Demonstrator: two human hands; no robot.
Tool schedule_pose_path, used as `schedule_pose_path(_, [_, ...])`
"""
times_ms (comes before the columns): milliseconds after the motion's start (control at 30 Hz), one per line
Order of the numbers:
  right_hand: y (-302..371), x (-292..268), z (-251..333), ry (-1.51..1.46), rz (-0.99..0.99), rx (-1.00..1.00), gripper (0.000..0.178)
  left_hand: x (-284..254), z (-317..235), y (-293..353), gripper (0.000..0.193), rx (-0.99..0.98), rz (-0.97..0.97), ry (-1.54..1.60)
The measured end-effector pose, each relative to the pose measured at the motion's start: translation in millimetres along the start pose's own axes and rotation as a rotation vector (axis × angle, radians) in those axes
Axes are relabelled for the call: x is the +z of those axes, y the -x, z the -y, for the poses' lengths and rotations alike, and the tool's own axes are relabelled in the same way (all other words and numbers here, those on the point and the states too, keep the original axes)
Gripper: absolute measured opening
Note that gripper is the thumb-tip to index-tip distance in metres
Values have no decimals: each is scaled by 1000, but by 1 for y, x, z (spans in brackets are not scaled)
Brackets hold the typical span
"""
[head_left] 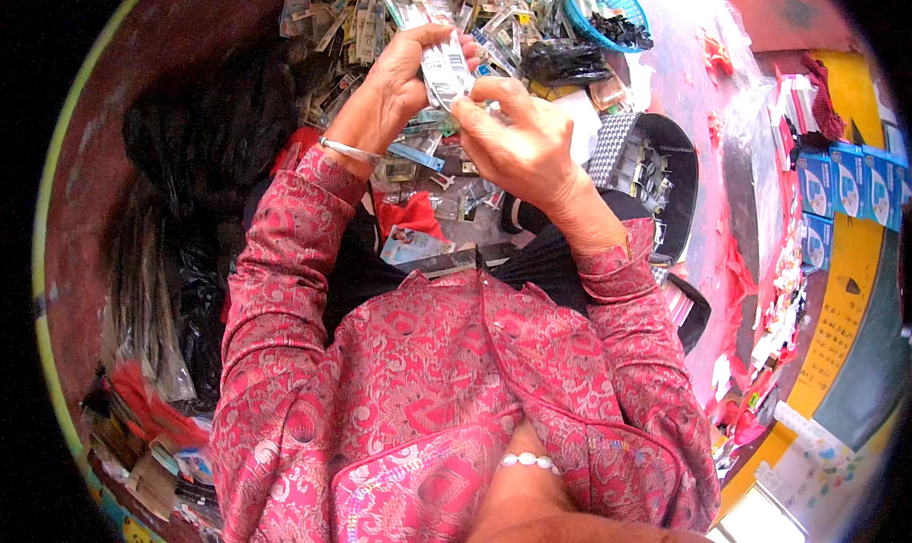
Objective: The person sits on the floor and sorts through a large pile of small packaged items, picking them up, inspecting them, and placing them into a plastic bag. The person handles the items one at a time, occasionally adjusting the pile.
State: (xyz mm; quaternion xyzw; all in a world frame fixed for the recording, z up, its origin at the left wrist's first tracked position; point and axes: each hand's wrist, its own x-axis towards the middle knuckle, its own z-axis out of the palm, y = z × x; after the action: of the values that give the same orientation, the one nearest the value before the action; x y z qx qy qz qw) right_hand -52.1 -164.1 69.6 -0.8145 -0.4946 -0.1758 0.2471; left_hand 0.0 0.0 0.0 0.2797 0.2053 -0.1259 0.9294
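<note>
A slim clear plastic packet [444,71] with white and dark contents is held up in front of me. My left hand [397,76] is closed around its left side, with the thumb on top. At the packet's lower end, the fingers of my right hand [527,139] are pinched together on the edge. What exactly lies inside the packet is too small to make out. Beneath both hands spreads a heap of similar thin packets [359,32], and a blue strip-like piece [418,156] lies just below my left hand.
A blue plastic basket [576,22] with dark pieces stands at the far right of the heap, near a black plastic bundle [565,63]. A black open bag [679,168] holds small packets. Large black bags [204,115] lie left; blue boxes [860,187] line the right.
</note>
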Motion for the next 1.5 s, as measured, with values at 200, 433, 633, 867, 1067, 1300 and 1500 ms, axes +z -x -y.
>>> schedule_pose_path(200, [-11, -36, 2, -401, -351, 170, 15, 1, -14, 11, 16, 0, 3, 83])
schedule_pose_path(433, [-14, -102, 6, -712, -731, 467, 10, 0, -19, 12, 22, 22, 50, -45])
schedule_pose_path(633, [-39, -71, -38, -409, -160, 545, 14, 26, -5, 39, 36, -275, 403, -360])
schedule_pose_path(867, [-30, -27, -97, -134, -193, 578, 19, 18, 9, 32, 54, -347, 699, -118])
schedule_pose_path(1067, [-32, -19, -98, -141, -214, 568, 18, 18, 10, 35, 47, -282, 631, -146])
schedule_pose_path(1300, [-21, -36, -125, -270, -453, 735, 15, 28, 15, 31, 43, -226, 489, -291])
schedule_pose_path(1500, [-43, -17, -50, -111, -438, 93, 15, 23, 23, 32, 39, -204, 388, -436])
